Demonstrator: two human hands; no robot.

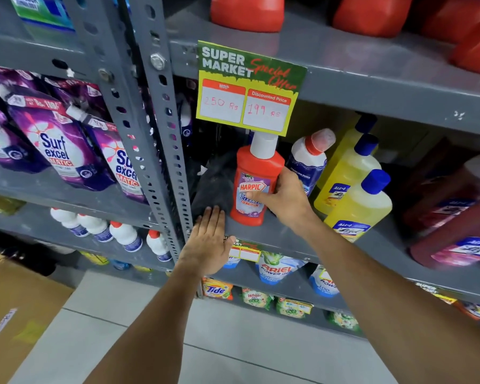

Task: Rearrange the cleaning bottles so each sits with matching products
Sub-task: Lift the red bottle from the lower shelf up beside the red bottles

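From the head camera, a red Harpic bottle [254, 187] stands upright near the front of a grey metal shelf [283, 234], at the left end of a row of cleaners. It has a white cap and a lilac label reading "HARPIC", with "CLEANER" and "10X" partly legible beneath. The right hand [284, 198] wraps around the bottle's right side, thumb laid across the label, fingers hidden behind the bottle. The left hand [207, 242] lies flat and open on the shelf edge just left of the bottle, palm down, holding nothing.

Right of the Harpic stands a white bottle with a red cap [309, 157], its label too blurred to read, then three yellow Lizol bottles [355, 200] with blue caps. Dark red bottles [455, 217] at the far right are smeared and cut off by the frame. A dark, shapeless thing [215, 187] sits behind the left hand (hard to identify).

A price card [248, 88] hangs above, reading "SUPER MARKET Special Offer", "MRP 250 Rs", "Discounted Price 199 Rs". On the left bay lean purple Surf excel Matic pouches [54, 151].
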